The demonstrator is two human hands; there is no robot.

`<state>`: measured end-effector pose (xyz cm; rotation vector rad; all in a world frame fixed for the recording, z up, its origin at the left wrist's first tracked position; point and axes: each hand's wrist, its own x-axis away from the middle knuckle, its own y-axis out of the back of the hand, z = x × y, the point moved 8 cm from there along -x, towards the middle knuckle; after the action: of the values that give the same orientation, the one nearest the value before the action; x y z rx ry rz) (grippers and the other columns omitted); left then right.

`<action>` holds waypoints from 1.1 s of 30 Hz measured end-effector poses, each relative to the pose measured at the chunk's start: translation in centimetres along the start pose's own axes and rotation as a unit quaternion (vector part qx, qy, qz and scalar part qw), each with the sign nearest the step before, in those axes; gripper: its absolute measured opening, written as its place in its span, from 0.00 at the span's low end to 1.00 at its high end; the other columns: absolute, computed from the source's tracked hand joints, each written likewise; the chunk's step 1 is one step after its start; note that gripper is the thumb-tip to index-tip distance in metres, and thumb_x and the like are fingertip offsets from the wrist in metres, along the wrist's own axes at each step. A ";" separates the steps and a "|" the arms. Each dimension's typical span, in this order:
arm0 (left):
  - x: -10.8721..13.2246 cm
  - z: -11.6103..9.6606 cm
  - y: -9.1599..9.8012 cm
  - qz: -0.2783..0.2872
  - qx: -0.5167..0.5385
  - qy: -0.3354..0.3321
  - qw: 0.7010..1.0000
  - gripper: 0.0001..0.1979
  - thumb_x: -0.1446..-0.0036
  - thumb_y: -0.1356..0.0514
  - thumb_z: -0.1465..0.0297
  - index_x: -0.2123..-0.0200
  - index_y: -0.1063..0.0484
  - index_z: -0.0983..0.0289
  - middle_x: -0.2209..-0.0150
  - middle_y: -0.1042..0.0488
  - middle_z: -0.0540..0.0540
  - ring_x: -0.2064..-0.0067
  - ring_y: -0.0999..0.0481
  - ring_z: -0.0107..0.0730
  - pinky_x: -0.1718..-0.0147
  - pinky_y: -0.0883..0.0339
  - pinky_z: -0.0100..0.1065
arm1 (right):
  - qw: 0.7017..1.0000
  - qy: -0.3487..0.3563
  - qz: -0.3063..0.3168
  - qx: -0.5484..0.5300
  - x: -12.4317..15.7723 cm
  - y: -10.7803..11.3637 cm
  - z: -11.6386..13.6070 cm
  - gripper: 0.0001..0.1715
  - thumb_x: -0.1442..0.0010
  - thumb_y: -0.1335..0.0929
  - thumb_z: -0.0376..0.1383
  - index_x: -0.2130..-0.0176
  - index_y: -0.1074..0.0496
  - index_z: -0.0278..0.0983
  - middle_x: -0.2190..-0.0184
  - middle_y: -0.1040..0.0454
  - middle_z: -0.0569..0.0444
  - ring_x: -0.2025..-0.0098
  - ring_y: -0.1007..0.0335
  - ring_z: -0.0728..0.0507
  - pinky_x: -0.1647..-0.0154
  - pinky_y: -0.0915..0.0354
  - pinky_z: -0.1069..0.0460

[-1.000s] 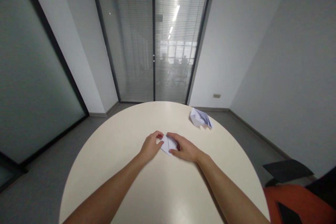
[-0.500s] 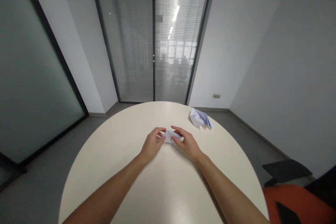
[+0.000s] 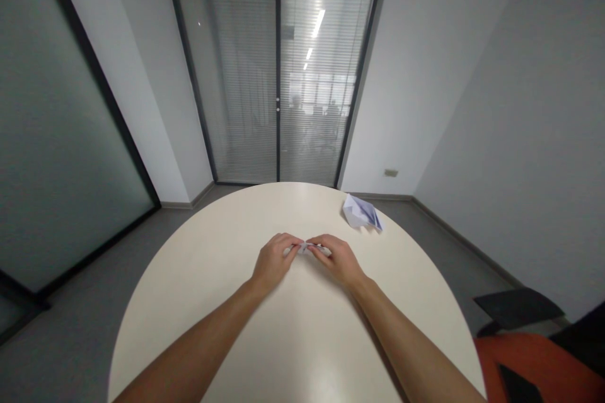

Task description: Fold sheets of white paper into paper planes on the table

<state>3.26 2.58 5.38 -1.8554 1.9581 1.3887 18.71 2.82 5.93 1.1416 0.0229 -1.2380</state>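
Between my hands, above the middle of the table, is a small piece of folded white paper. My left hand pinches its left side between thumb and fingers. On the right side my right hand grips it the same way, with the two hands' fingertips almost meeting. Most of the paper is hidden behind the fingers, so its folded shape cannot be made out. Farther off to the right, a larger crumpled or folded white paper lies apart from both hands.
I am at a round cream table. An orange-red chair with black armrests stands at the lower right, close to the table edge. Beyond the table are a glass door with blinds and white walls.
The fingers of both hands have closed in on the folded paper. It showed a wider flat face before and now appears narrower, mostly covered. The larger paper lies unmoved.
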 end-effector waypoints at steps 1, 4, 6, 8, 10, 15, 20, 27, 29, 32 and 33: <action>0.0 -0.1 0.0 0.001 -0.005 -0.004 1.000 0.07 0.36 0.42 0.70 0.61 0.23 0.59 0.62 0.21 0.52 0.57 0.24 0.36 0.55 0.33 0.37 | 1.000 0.000 0.001 0.000 0.0 0.0 0.0 0.11 0.32 0.35 0.40 0.56 0.24 0.41 0.61 0.20 0.51 0.58 0.24 0.43 0.56 0.31 0.49; 0.2 -0.3 -0.1 0.004 -0.015 -0.010 1.000 0.06 0.36 0.41 0.69 0.60 0.23 0.59 0.61 0.20 0.52 0.57 0.24 0.35 0.55 0.33 0.36 | 1.000 -0.006 0.002 -0.002 -0.1 0.1 -0.2 0.11 0.32 0.34 0.40 0.57 0.23 0.41 0.61 0.19 0.52 0.59 0.24 0.43 0.55 0.31 0.49; 0.2 -0.3 -0.2 0.006 -0.018 -0.011 1.000 0.06 0.35 0.41 0.68 0.59 0.23 0.59 0.61 0.20 0.51 0.57 0.24 0.35 0.55 0.33 0.35 | 1.000 -0.010 0.002 -0.003 0.0 0.0 -0.3 0.11 0.33 0.34 0.40 0.56 0.23 0.41 0.60 0.19 0.52 0.59 0.24 0.43 0.55 0.31 0.49; 0.1 -0.2 -0.1 0.003 -0.014 -0.005 1.000 0.07 0.35 0.41 0.68 0.60 0.23 0.59 0.61 0.20 0.51 0.57 0.24 0.35 0.54 0.33 0.35 | 1.000 -0.014 0.004 -0.009 0.0 0.0 -0.3 0.11 0.32 0.34 0.41 0.56 0.23 0.42 0.60 0.19 0.52 0.58 0.23 0.43 0.55 0.31 0.49; 0.1 -0.1 0.0 -0.001 -0.007 0.005 1.000 0.06 0.35 0.41 0.68 0.60 0.22 0.59 0.61 0.20 0.51 0.58 0.23 0.34 0.55 0.33 0.35 | 1.000 -0.021 0.009 -0.020 0.0 -0.1 -0.3 0.11 0.32 0.34 0.41 0.56 0.23 0.42 0.60 0.19 0.52 0.58 0.23 0.43 0.56 0.30 0.49; 0.0 -0.1 0.1 -0.002 0.013 0.014 1.000 0.07 0.35 0.41 0.68 0.61 0.22 0.59 0.62 0.20 0.52 0.58 0.23 0.35 0.56 0.32 0.35 | 0.998 -0.035 0.011 -0.042 -0.1 0.0 -0.4 0.12 0.33 0.34 0.41 0.56 0.23 0.42 0.60 0.19 0.52 0.59 0.24 0.43 0.58 0.30 0.50; -0.2 -0.2 0.3 -0.011 0.034 0.017 0.999 0.07 0.36 0.41 0.68 0.62 0.22 0.59 0.62 0.21 0.53 0.58 0.23 0.35 0.56 0.32 0.35 | 0.997 -0.053 0.008 -0.061 -0.1 0.1 -0.8 0.12 0.33 0.34 0.43 0.56 0.22 0.42 0.60 0.19 0.52 0.60 0.24 0.43 0.63 0.30 0.52; -0.3 0.9 0.5 -0.032 0.076 0.028 0.996 0.08 0.37 0.40 0.67 0.64 0.21 0.60 0.61 0.21 0.55 0.57 0.23 0.36 0.53 0.31 0.37 | 0.995 -0.069 0.000 -0.072 0.0 0.4 -1.3 0.14 0.34 0.34 0.45 0.56 0.21 0.41 0.59 0.19 0.51 0.60 0.24 0.43 0.66 0.30 0.53; -0.3 1.4 0.6 -0.040 0.084 0.035 0.995 0.08 0.38 0.39 0.66 0.64 0.20 0.60 0.60 0.21 0.55 0.56 0.23 0.36 0.52 0.31 0.38 | 0.994 -0.078 -0.003 -0.074 0.0 0.5 -1.5 0.15 0.34 0.34 0.45 0.56 0.21 0.41 0.59 0.19 0.50 0.60 0.25 0.43 0.68 0.30 0.53; -0.3 2.2 0.6 -0.047 0.092 0.050 0.993 0.08 0.38 0.39 0.65 0.63 0.21 0.61 0.59 0.21 0.56 0.56 0.23 0.36 0.52 0.31 0.38 | 0.992 -0.098 -0.015 -0.082 0.1 0.7 -2.1 0.16 0.35 0.34 0.46 0.56 0.21 0.41 0.58 0.19 0.50 0.60 0.25 0.42 0.70 0.31 0.52; -0.3 2.5 0.6 -0.049 0.095 0.059 0.993 0.08 0.38 0.39 0.65 0.62 0.21 0.61 0.59 0.21 0.56 0.56 0.23 0.36 0.53 0.30 0.38 | 0.991 -0.104 -0.021 -0.086 0.1 0.7 -2.3 0.16 0.35 0.34 0.46 0.56 0.22 0.41 0.58 0.19 0.50 0.60 0.25 0.42 0.70 0.31 0.52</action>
<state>1.57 4.36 4.46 -1.9541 1.9459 1.0481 20.56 4.22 5.20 0.8634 -0.0041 -1.3609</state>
